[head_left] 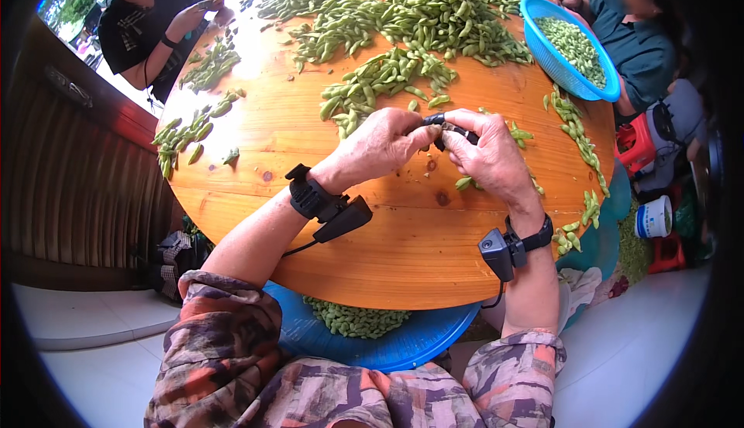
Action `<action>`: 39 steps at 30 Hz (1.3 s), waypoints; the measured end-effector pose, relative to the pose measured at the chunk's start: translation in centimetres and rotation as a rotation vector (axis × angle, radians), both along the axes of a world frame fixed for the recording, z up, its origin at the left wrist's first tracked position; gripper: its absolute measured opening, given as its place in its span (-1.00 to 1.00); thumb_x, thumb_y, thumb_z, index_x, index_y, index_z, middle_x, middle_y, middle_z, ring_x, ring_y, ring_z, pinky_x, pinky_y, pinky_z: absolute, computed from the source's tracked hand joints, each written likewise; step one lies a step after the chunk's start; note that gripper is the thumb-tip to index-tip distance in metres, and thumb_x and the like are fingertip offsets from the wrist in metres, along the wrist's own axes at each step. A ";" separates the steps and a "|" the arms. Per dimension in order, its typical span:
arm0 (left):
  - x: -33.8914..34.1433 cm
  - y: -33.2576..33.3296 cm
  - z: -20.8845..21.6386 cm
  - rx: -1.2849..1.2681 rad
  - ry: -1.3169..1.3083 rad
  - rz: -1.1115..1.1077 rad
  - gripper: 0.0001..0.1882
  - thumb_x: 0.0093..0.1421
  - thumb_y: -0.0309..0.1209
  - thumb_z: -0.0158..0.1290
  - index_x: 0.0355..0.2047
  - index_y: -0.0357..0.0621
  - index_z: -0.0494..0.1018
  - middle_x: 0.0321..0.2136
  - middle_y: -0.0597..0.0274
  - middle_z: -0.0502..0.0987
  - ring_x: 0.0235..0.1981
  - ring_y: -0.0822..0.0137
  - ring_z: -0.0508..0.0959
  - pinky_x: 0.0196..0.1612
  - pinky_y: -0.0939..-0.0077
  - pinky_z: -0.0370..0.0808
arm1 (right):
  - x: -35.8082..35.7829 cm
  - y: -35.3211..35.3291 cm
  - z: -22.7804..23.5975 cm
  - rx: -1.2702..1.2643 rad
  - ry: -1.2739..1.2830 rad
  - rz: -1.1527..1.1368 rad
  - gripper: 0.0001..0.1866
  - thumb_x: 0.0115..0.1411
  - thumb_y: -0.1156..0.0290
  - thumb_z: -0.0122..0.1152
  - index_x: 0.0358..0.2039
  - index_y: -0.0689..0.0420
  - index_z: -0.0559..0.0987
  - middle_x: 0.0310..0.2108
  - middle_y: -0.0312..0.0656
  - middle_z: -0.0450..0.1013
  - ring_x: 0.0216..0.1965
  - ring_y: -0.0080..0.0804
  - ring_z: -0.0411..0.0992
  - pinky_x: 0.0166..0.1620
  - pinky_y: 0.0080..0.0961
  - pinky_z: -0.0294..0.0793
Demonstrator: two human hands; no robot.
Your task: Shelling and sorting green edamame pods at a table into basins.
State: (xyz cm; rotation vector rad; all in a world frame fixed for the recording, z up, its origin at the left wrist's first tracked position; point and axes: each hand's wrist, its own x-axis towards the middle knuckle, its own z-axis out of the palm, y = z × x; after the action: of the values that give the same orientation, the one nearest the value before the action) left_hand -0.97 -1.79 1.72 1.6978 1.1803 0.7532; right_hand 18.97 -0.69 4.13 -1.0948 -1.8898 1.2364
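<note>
My left hand [381, 146] and my right hand [490, 154] meet above the round wooden table [403, 250]. Between them, the fingertips of both pinch a small dark tool with a green bean pod [443, 127]; exactly which hand holds what is hard to tell. A black device is strapped to each wrist. A small heap of green pods [384, 83] lies just beyond my hands, and a much larger pile [418, 6] covers the far side of the table.
A blue basin of pods [364, 333] sits under the table edge by my lap. A blue basket of pods [572, 44] rests at the far right beside one seated person. Another person sits at the far left. Loose pods [190, 135] line both edges.
</note>
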 end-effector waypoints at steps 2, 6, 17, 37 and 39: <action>0.0 0.1 -0.1 0.062 0.077 -0.032 -0.62 0.37 -0.17 -0.01 -0.27 -0.31 0.51 -0.64 0.50 0.31 -0.60 0.63 0.24 -0.57 0.58 0.20 | 0.0 0.1 -0.3 0.078 -0.050 -0.005 -0.85 0.18 0.56 0.08 -0.30 0.30 0.60 -0.54 -0.21 0.44 -0.53 -0.56 0.32 -0.45 -0.54 0.32; 0.2 0.1 -1.0 -0.052 0.015 -0.041 -0.67 0.37 -0.21 -0.06 -0.22 -0.27 0.46 -0.57 0.46 0.35 -0.57 0.62 0.30 -0.53 0.60 0.29 | -0.3 0.1 -0.6 0.261 -0.106 -0.036 -0.86 0.13 0.59 0.10 -0.31 0.31 0.59 -0.46 0.00 0.48 -0.50 -0.24 0.44 -0.39 -0.37 0.40; 1.7 -1.2 -0.8 -0.312 -0.502 0.120 -0.74 0.37 -0.30 -0.15 -0.14 -0.25 0.40 -0.53 0.47 0.26 -0.59 0.64 0.21 -0.57 0.68 0.24 | -1.5 -0.5 -1.6 0.575 -0.183 -0.112 -0.83 0.09 0.63 0.09 -0.28 0.30 0.57 -0.38 0.03 0.47 -0.34 -0.02 0.48 -0.28 -0.23 0.46; -0.8 -9.5 2.4 -0.219 -0.155 -0.835 -0.77 0.32 -0.47 -0.03 -0.10 -0.31 0.51 -0.20 0.03 0.61 -0.15 0.22 0.59 -0.07 0.39 0.51 | 2.8 1.9 -1.0 0.500 -0.460 -0.122 -0.77 0.09 0.53 0.06 -0.27 0.32 0.61 -0.42 0.18 0.52 -0.37 0.06 0.52 -0.23 -0.18 0.50; -0.9 -7.3 2.9 -0.010 -0.045 -0.677 -0.79 0.26 -0.54 0.01 -0.13 -0.25 0.56 -0.22 0.06 0.64 -0.17 0.21 0.62 -0.06 0.40 0.52 | 2.7 1.9 -1.2 0.526 -0.447 -0.143 -0.78 0.11 0.52 0.08 -0.27 0.32 0.61 -0.41 0.18 0.52 -0.35 0.06 0.53 -0.21 -0.18 0.51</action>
State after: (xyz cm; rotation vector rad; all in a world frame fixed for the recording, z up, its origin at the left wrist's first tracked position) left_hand -1.90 -9.10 4.65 1.8953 0.5079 0.3567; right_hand 21.70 1.21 2.96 -1.2415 -2.2354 0.3828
